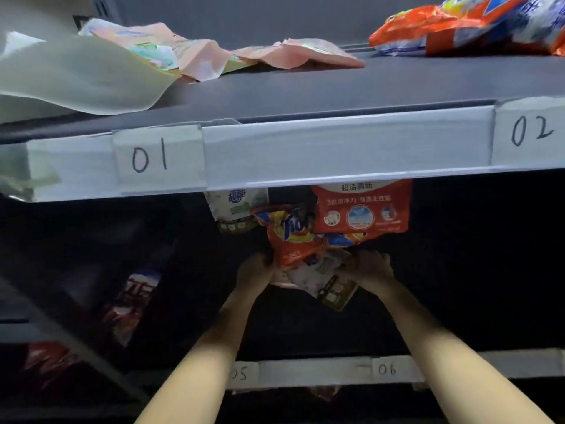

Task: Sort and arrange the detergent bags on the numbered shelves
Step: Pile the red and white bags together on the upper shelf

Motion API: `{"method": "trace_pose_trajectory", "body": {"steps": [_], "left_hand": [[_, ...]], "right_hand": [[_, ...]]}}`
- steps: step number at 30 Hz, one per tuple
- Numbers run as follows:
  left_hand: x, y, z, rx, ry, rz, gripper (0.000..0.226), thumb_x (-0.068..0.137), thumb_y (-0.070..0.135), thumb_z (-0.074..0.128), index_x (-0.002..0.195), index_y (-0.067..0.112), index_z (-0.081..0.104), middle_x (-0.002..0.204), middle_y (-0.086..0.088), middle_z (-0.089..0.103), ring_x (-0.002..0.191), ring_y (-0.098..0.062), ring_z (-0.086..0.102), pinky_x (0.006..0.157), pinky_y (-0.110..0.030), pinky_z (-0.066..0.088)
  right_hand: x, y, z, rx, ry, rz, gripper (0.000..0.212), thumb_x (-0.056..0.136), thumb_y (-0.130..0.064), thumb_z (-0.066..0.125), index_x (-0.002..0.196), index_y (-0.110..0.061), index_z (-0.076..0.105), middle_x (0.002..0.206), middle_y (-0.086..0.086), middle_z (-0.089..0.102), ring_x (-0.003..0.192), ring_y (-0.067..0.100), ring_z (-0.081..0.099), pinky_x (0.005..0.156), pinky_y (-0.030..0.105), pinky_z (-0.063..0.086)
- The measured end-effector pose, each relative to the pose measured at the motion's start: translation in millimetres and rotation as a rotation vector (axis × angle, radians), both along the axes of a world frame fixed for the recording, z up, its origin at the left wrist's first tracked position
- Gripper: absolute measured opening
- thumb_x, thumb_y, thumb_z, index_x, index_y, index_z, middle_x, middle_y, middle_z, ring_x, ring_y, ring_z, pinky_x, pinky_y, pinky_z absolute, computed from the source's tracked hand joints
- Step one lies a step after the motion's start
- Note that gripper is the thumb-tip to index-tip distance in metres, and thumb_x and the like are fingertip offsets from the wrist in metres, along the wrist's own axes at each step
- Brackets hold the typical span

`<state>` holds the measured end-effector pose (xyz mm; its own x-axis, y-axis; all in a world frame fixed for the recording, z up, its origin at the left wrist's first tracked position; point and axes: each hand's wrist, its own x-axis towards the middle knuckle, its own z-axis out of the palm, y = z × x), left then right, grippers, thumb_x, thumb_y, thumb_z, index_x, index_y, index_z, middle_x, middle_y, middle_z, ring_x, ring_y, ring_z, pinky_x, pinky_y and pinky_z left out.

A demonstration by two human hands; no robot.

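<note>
Both my arms reach into the dark shelf below the top one. My left hand [255, 267] and my right hand [371, 267] grip a bundle of detergent bags from either side. The bundle holds an orange bag [290, 237], a red bag [362, 209] with round icons, a white bag [235, 208] behind, and a white-and-brown bag [328, 278] hanging lowest. On the top shelf [305, 90] lie pink bags [214, 55] at the left and orange-blue bags [464, 24] at the far right.
The top shelf's white edge strip carries labels 01 [149, 159] and 02 [532, 130]. The lower shelf edge shows labels 05 [240, 374] and 06 [386, 369]. A pale sheet [76, 78] drapes over the top shelf's left. Red bags [131, 304] sit in the dim left compartment.
</note>
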<state>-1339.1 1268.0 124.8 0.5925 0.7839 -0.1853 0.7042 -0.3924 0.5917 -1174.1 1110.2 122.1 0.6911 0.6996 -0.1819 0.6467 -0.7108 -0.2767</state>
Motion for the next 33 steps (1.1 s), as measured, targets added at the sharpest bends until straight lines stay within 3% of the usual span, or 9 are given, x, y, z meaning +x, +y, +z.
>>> {"method": "trace_pose_trajectory", "body": {"steps": [3,6,10,14,19,23,28,30,33], "left_hand": [[18.3,18.0,-3.7,-0.084,0.03,0.027,0.023,0.092,0.023,0.053,0.098,0.004,0.066,0.099,-0.009,0.065,0.094,-0.024,0.063,0.071,-0.029,0.045],[25.8,33.8,-8.3,-0.186,0.005,0.054,0.019,0.088,0.017,0.059,0.097,0.002,0.067,0.099,-0.015,0.069,0.092,-0.027,0.067,0.084,-0.038,0.055],[25.7,37.8,-5.4,-0.527,-0.175,0.154,0.014,0.088,0.009,0.059,0.098,-0.001,0.061,0.1,-0.016,0.066,0.088,-0.024,0.065,0.075,-0.034,0.056],[26.8,33.5,-4.7,-0.664,-0.213,0.17,0.008,0.093,0.015,0.054,0.092,0.009,0.059,0.103,-0.013,0.064,0.086,-0.019,0.062,0.067,-0.029,0.052],[26.6,13.0,-13.5,-0.494,-0.206,0.203,0.015,0.095,0.022,0.05,0.087,0.013,0.059,0.101,-0.011,0.063,0.093,-0.025,0.062,0.086,-0.039,0.052],[12.5,-22.7,-18.5,-0.402,-0.381,0.268,0.026,0.098,0.027,0.046,0.113,0.01,0.058,0.109,-0.009,0.063,0.094,-0.023,0.062,0.08,-0.036,0.052],[-40.2,-89.6,-14.0,-0.324,-0.546,0.346,0.024,0.102,0.014,0.033,0.118,0.013,0.051,0.112,-0.002,0.055,0.097,-0.017,0.054,0.084,-0.029,0.043],[-64.4,-113.7,-9.8,-0.368,-0.613,0.363,0.026,0.103,0.016,0.032,0.12,0.016,0.052,0.113,-0.002,0.056,0.095,-0.015,0.054,0.083,-0.028,0.039],[-101.9,-146.9,0.8,-0.364,-0.606,0.315,0.015,0.101,0.025,0.038,0.102,0.024,0.053,0.107,-0.001,0.066,0.093,-0.017,0.063,0.077,-0.032,0.049]], "right_hand": [[16.1,12.7,-2.2,-0.047,-0.008,-0.034,0.082,0.068,-0.074,0.059,0.123,-0.013,0.053,0.128,0.008,0.053,0.121,0.028,0.044,0.099,0.035,0.03],[23.5,20.8,-0.3,-0.063,0.13,-0.092,0.1,0.059,-0.068,0.072,0.136,-0.013,0.04,0.137,0.011,0.041,0.127,0.03,0.035,0.103,0.035,0.032],[18.9,23.4,-9.4,0.075,0.4,-0.08,0.062,0.062,-0.047,0.082,0.112,-0.014,0.064,0.112,0.001,0.065,0.102,0.017,0.06,0.086,0.025,0.049],[5.0,4.5,-8.3,0.349,0.673,-0.142,0.033,0.075,-0.024,0.078,0.1,-0.005,0.07,0.095,0.007,0.071,0.086,0.017,0.067,0.064,0.018,0.048],[-18.9,-41.0,6.0,0.55,0.871,-0.231,0.025,0.079,-0.012,0.072,0.103,-0.007,0.066,0.088,0.008,0.071,0.072,0.015,0.068,0.054,0.016,0.049],[-34.2,-84.6,11.2,0.761,0.895,-0.324,0.03,0.079,-0.005,0.071,0.106,-0.01,0.059,0.094,0.009,0.07,0.078,0.018,0.068,0.052,0.018,0.051],[-53.4,-143.0,14.1,0.928,0.842,-0.36,0.035,0.074,-0.002,0.072,0.105,-0.015,0.06,0.098,0.009,0.072,0.088,0.025,0.07,0.075,0.037,0.058],[-63.1,-166.0,17.6,0.975,0.875,-0.368,0.035,0.076,-0.001,0.07,0.105,-0.015,0.058,0.091,0.008,0.074,0.08,0.024,0.071,0.066,0.037,0.06],[-82.4,-196.1,27.0,0.984,0.896,-0.347,0.031,0.078,-0.008,0.068,0.105,-0.018,0.056,0.085,0.007,0.074,0.067,0.023,0.071,0.06,0.041,0.056]]}}
